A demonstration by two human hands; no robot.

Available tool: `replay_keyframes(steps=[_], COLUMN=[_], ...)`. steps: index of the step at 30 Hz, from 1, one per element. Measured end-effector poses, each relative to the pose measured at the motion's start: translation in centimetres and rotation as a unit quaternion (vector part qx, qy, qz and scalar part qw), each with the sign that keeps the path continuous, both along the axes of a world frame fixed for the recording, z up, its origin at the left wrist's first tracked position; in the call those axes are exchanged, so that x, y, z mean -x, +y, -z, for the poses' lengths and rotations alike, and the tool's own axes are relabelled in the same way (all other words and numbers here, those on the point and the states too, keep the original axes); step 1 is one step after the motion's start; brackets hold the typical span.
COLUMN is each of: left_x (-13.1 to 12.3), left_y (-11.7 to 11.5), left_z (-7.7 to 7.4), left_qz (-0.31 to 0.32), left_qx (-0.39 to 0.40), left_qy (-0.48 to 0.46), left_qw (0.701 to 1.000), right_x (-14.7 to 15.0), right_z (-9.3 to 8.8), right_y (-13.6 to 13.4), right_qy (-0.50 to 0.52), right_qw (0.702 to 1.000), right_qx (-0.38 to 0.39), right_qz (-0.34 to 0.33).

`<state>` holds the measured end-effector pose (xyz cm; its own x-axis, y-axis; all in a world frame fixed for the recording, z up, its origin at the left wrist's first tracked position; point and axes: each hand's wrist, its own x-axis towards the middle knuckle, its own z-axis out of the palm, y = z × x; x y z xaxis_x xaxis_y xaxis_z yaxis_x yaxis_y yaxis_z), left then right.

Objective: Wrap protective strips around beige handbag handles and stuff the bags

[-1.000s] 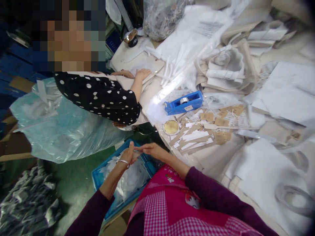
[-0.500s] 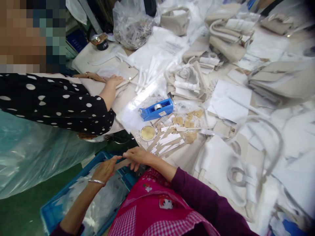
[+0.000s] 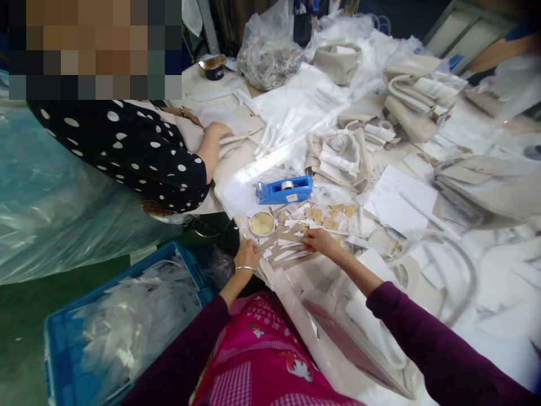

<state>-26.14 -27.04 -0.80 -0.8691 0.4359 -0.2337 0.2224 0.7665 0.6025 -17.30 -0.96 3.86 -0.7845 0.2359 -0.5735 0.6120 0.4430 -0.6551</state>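
Note:
My left hand [image 3: 248, 255], with a silver bangle at the wrist, is closed at the table's near edge on one end of a beige strip [image 3: 281, 235]. The fingers of my right hand [image 3: 319, 241] are pinched on the strip's other end, over a pile of white and beige strips [image 3: 291, 254]. Just beyond the hands lie a round tin of yellowish content [image 3: 262, 224], tan tags [image 3: 333, 214] and a blue tape dispenser [image 3: 285, 190].
On the left a person in a dotted sleeve [image 3: 169, 163] rests a hand on a beige bag. A blue crate [image 3: 63, 338] of clear plastic stands below left. Beige bags [image 3: 477, 186] and white paper [image 3: 401, 197] cover the table's right side.
Both hands have moved from above the crate's edge to the strip pile, and they are farther apart. The view has shifted, and a bag's edge now shows near my apron.

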Motion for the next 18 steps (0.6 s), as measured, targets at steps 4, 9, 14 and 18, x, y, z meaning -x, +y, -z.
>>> replay_keyframes(steps=[4, 9, 14, 18], left_x=[-0.3, 1.2, 3.7, 6.3], left_y=[-0.1, -3.7, -9.8, -14.4], left_z=[-0.3, -2.8, -5.2, -4.9], left_qz=[-0.021, -0.037, -0.147, -0.310], left_qx=[-0.054, -0.137, -0.290, -0.398], left_qy=[-0.047, -0.139, -0.193, -0.167], left_qw=[0.997, 0.980, 0.926, 0.847], right_x=[1.2, 5.1, 9.0, 13.4], right_z=[-0.9, -3.7, -4.5, -5.2], right_y=[-1.9, -8.0, -15.2, -19.3], right_qy=[0.087, 0.209, 0.111, 0.170], right_qw=[0.990, 0.937, 0.927, 0.951], right_qx=[-0.088, -0.123, -0.170, -0.024], right_qz=[-0.071, -0.252, -0.316, -0.257])
